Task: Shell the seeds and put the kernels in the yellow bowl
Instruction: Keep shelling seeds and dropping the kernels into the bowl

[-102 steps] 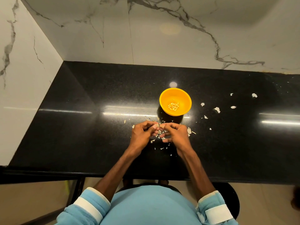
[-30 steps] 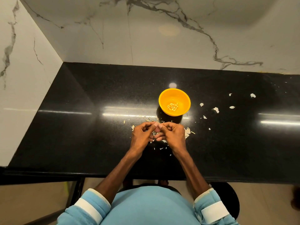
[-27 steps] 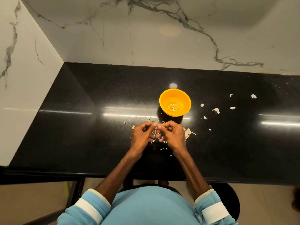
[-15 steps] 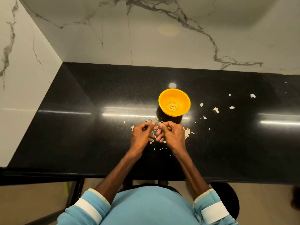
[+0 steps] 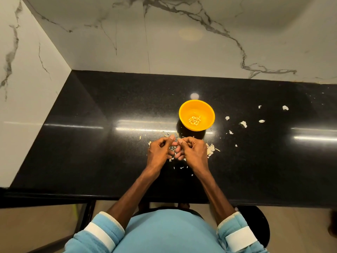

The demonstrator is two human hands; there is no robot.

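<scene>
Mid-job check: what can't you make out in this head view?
Head view:
Any seed held: too small, hidden by curled fingers of left hand and right hand.
Kernels in bowl: too small to count.
Shells beside right hand: partly under it.
Counter: right end cut off by frame edge.

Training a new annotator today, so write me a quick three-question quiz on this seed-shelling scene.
1. True or false: the yellow bowl already holds kernels.
2. Where do most shell scraps lie? A in the yellow bowl; B on the black counter; C on a plate.
3. Which hand is nearer the bowl?
Key: 1 true; 2 B; 3 the right hand, since the left hand is farther off.
</scene>
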